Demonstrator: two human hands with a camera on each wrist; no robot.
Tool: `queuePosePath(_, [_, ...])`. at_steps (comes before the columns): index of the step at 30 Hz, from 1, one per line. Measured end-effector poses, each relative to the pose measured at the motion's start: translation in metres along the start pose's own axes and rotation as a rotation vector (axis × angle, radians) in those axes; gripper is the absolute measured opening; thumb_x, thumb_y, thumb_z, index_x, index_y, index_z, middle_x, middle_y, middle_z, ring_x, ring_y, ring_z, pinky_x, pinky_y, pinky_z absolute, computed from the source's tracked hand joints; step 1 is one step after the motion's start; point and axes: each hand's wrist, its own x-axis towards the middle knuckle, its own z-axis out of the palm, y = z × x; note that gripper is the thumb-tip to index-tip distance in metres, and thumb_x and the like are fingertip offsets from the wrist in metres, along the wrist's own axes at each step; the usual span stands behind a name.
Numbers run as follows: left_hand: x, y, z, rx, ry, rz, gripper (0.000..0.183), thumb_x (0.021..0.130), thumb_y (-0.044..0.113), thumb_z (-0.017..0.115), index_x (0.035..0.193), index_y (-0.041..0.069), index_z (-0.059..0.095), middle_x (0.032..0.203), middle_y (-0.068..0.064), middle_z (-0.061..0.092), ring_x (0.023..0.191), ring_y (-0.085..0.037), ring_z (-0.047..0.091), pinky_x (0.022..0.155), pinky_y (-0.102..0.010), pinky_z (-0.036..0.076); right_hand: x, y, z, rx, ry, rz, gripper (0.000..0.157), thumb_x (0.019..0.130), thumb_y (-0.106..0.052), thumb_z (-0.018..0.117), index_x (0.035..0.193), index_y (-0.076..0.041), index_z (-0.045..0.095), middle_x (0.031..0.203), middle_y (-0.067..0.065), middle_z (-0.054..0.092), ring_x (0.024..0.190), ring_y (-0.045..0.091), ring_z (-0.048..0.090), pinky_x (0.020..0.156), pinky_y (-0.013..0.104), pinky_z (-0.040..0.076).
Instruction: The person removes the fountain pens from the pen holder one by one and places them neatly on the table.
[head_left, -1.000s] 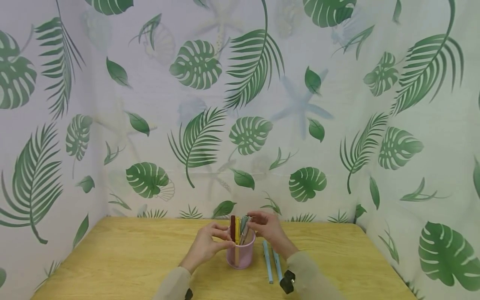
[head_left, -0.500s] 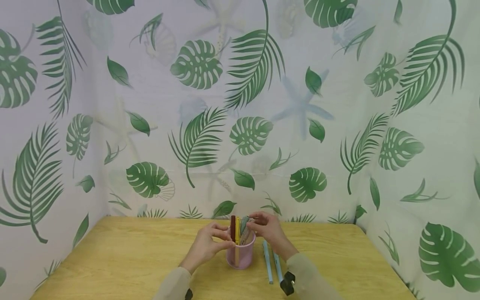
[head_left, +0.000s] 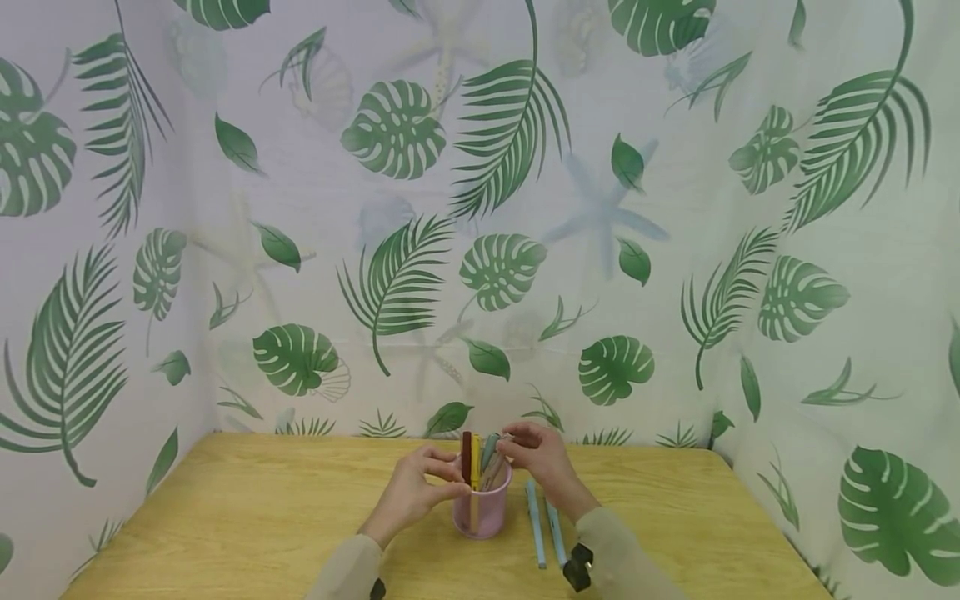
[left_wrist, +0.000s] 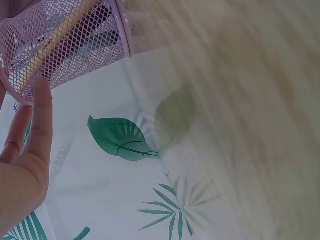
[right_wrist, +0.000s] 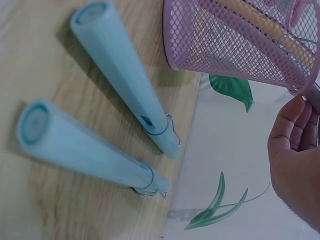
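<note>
A pink mesh pen holder (head_left: 491, 512) stands upright on the table, with several pens in it. My left hand (head_left: 416, 487) holds its rim from the left, thumb in front; in the left wrist view a finger lies along the mesh. Dark red (head_left: 467, 457) and yellow (head_left: 476, 462) pens stick up on the left side of the holder, a grey-green pen (head_left: 490, 448) beside them. At the right rim, my right hand (head_left: 543, 462) pinches the upper end of a grey pen (right_wrist: 314, 96) that leans in the holder. Its fingertips are partly hidden behind the mesh in the right wrist view.
Two light blue pens (right_wrist: 125, 75) (right_wrist: 90, 150) with metal clips lie side by side on the wooden table (head_left: 285, 500), just right of the holder and under the right forearm. A white leaf-patterned cloth (head_left: 420, 275) hangs behind the table and on both sides.
My right hand has shifted slightly to the right, and the grey pen at its fingertips leans a little further that way. The left hand and the pen holder stay in place.
</note>
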Motion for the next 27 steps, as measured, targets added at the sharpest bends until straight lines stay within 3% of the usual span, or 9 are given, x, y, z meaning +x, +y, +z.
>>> queuePosePath(6, [0.000,0.000,0.001,0.006,0.004,0.002,0.014,0.078,0.033,0.082,0.080,0.019,0.078,0.110,-0.006,0.066,0.111,-0.029,0.059,0.094,-0.054,0.049,0.001,-0.003,-0.005,0.055,0.029,0.004,0.025,0.089,-0.008,0.071,0.113,0.000,0.066,0.100,0.008,0.071,0.086,0.013,0.067,0.079,0.036,0.060])
queuePosePath(15, [-0.001,0.000,0.000,0.001,0.004,-0.006,0.016,0.077,0.034,0.082,0.081,0.019,0.078,0.111,-0.006,0.066,0.112,-0.030,0.058,0.094,-0.055,0.049,0.004,-0.009,-0.012,0.096,-0.027,-0.007,0.028,0.091,-0.006,0.069,0.115,0.005,0.062,0.094,0.003,0.068,0.083,0.014,0.067,0.082,0.046,0.060])
queuePosePath(23, [-0.001,0.001,-0.001,-0.001,0.001,-0.011,0.016,0.077,0.034,0.082,0.082,0.020,0.078,0.111,-0.003,0.066,0.113,-0.028,0.058,0.095,-0.053,0.049,0.005,-0.016,-0.018,0.145,-0.019,-0.052,0.025,0.092,-0.006,0.067,0.113,0.006,0.062,0.102,0.014,0.071,0.085,0.012,0.068,0.076,0.043,0.061])
queuePosePath(27, [0.000,0.000,0.000,0.018,0.007,-0.007,0.015,0.077,0.035,0.082,0.081,0.021,0.077,0.110,-0.003,0.066,0.111,-0.027,0.059,0.094,-0.050,0.050,0.003,-0.019,-0.019,0.160,-0.021,-0.051,0.026,0.092,-0.007,0.068,0.115,0.006,0.062,0.103,0.013,0.072,0.086,0.013,0.069,0.075,0.042,0.061])
